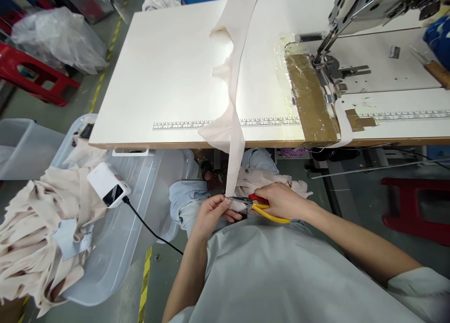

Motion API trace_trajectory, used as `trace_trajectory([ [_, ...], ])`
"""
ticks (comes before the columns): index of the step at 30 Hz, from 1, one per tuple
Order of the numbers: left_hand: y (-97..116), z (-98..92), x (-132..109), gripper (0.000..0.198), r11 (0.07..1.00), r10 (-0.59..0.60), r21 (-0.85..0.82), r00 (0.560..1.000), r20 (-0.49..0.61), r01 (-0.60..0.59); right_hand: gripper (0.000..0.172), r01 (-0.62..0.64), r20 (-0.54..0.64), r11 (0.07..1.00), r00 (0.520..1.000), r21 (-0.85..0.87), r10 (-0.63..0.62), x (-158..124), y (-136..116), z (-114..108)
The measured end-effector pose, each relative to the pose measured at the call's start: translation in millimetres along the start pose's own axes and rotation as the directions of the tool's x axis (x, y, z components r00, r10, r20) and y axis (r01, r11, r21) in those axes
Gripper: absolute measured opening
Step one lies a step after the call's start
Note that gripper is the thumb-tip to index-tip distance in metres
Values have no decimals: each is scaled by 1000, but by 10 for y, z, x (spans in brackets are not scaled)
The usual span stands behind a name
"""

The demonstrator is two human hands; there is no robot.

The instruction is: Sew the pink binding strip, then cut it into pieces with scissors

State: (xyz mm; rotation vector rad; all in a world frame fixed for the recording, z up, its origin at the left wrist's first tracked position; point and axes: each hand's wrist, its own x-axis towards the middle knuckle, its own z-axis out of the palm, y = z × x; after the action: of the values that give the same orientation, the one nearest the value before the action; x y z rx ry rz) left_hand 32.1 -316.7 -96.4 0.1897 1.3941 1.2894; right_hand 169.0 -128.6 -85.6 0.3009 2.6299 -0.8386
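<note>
A long pale pink fabric piece (235, 121) lies across the white table and hangs over its front edge toward my lap. My left hand (215, 214) pinches the lower end of its strip. In my right hand (276, 199) is a pair of scissors (269, 214) with yellow and red handles. Its blades point left and meet the strip's end beside my left fingertips; whether they are fully closed is too small to tell. More pale fabric (251, 181) is bunched on my lap, just beyond the scissors.
A sewing machine (328, 56) stands on the table's right side, with a pale strip (342, 126) hanging from it. At left, a clear plastic bin (116, 257) holds heaped fabric strips (38, 229) and a white power bank (108, 184) with a black cable. Red stools (415, 210) flank the workplace.
</note>
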Motion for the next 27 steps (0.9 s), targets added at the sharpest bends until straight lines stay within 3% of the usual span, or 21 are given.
trace_trajectory([
  [7,-50,-65,60,45,993,-1,121,1000,32,-3,51,-36,-81,997,996,75,42,-94,83,70],
  [10,-57,-195,142,56,923,132,377,985,-113,-80,52,2,-129,984,991,179,22,-167,119,87],
  [11,-40,-238,192,61,868,228,484,956,-186,-113,53,17,-140,977,990,214,14,-190,128,98],
  [13,29,-288,322,64,732,459,653,848,-266,-192,53,35,-162,963,987,269,9,-228,134,123],
  [16,170,-226,553,51,559,691,738,704,-162,-379,54,48,-192,943,981,329,17,-258,117,154],
  [18,216,-126,681,35,521,726,702,685,-65,-486,55,50,-206,934,978,354,26,-276,103,156],
  [20,176,-67,760,33,611,675,624,733,-88,-487,55,41,-214,928,976,371,43,-306,106,145],
  [22,52,-123,786,35,761,560,537,786,-262,-364,54,22,-216,920,974,391,68,-353,138,130],
  [24,-116,-305,758,32,856,442,470,776,-450,-215,53,5,-225,908,969,420,98,-404,196,125],
  [27,-336,-641,598,24,890,360,448,727,-585,-81,50,-10,-233,882,963,471,135,-446,295,150],
])
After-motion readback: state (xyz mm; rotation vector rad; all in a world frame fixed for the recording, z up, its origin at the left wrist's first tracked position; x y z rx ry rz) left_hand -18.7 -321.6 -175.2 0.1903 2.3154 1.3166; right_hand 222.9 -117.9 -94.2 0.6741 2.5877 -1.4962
